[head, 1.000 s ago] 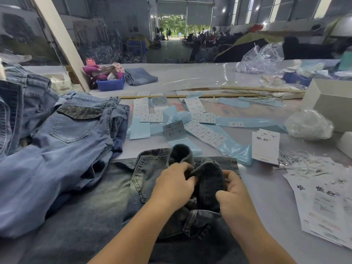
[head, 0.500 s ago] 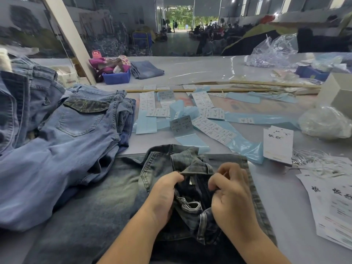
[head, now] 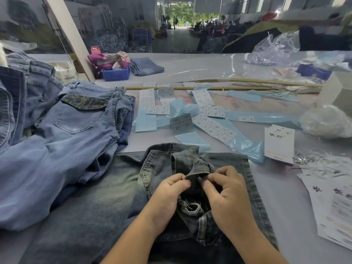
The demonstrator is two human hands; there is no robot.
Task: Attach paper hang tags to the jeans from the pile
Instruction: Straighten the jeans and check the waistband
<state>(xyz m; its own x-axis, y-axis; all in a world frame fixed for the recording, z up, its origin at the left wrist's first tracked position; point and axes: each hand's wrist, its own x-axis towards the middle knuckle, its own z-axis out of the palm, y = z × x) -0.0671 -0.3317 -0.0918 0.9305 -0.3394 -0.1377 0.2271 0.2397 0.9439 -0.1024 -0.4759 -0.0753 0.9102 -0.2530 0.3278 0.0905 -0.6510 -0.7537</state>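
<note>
Both hands meet over the bunched waistband of the dark washed jeans (head: 118,189) lying flat at the near edge of the table (head: 190,67): the left hand (head: 167,195) pinches a fold of denim between thumb and curled fingers, and the right hand (head: 226,193) curls its fingers round the same crumpled fold just beside it, knuckles up, both forearms coming in from the bottom of the view. Room to move is tight on the left, where the pile of lighter blue jeans (head: 62,130) overlaps the dark pair's edge. To the right, bare table separates the dark pair from a stack of white hang tags (head: 279,143) and from more printed tags (head: 331,204) spread toward the right edge, with a tangle of white strings (head: 312,159) between them. Beyond the waistband, strips of pale blue sticker backing and size labels (head: 182,115) litter the middle of the table. Farther back, a blue plastic bin (head: 116,74) holds bundled pink and patterned cloth, and a folded pair of jeans (head: 146,66) lies just beside it. A clear plastic bag (head: 276,50) sits at the far right.
</note>
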